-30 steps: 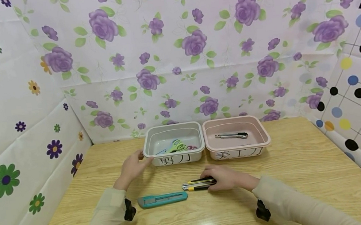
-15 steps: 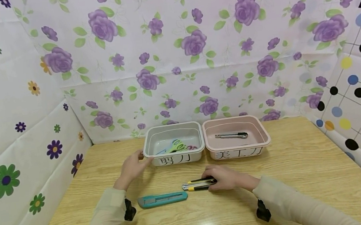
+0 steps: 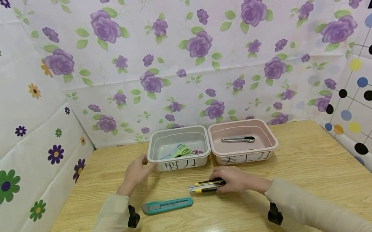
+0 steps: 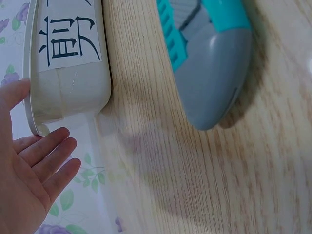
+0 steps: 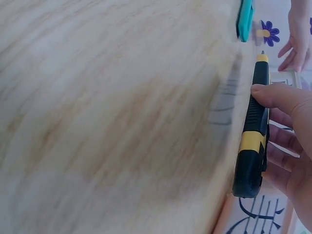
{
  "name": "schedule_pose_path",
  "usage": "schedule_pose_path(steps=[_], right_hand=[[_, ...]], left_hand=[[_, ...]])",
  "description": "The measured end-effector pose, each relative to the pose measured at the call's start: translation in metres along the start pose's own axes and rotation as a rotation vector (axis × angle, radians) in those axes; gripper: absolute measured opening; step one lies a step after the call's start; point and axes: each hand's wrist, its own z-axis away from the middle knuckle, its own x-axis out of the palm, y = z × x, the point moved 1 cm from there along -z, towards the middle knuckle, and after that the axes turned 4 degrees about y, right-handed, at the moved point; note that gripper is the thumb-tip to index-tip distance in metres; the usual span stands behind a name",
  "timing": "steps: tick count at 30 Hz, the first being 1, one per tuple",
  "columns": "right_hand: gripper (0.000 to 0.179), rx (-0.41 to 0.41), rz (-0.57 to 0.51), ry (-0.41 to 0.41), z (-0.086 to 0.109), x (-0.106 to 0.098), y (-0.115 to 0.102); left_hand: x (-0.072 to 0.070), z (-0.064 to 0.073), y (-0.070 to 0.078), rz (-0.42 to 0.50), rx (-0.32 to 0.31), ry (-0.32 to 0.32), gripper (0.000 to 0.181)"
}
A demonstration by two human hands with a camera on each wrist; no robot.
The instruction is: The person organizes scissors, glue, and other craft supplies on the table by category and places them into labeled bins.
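Note:
My right hand [image 3: 230, 178] grips a yellow-and-black utility knife [image 3: 204, 186] in front of the pink bin. In the right wrist view the thumb presses one side of the knife, the fingers are behind it, and its shadow falls on the table apart from it. My left hand [image 3: 137, 175] is at the front left corner of the grey bin [image 3: 177, 132], thumb at the rim and fingers loosely straight in the left wrist view. A teal utility knife [image 3: 168, 206] with a grey end lies on the table between my forearms.
The pink bin [image 3: 244, 151] stands against the grey bin's right side; a silver-and-black utility knife [image 3: 238, 140] lies in it. Inside the grey bin are green-handled scissors [image 3: 183, 150] and a pink-handled pair. Both bins bear paper labels. Flowered cloth hangs behind the table.
My right hand has lifted the yellow-and-black utility knife slightly and shifted it a little right and toward the bins. My left hand, the bins and the teal knife stay put.

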Motion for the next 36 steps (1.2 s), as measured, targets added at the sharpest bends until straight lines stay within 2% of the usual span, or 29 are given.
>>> schedule_pose_path(steps=[9,20,36], right_hand=[[0.035,-0.023,0.061,0.04,0.003,-0.016,0.0],[0.036,-0.04,0.103,0.031,0.006,-0.04,0.001],[0.036,-0.019,0.071,0.016,0.011,-0.078,0.013]], left_hand=[[-0.001,-0.001,-0.001,0.0,0.005,0.001,0.063],[-0.003,0.0,0.002,-0.013,-0.003,0.0,0.06],[0.0,0.0,0.001,-0.024,-0.006,-0.005,0.061]])
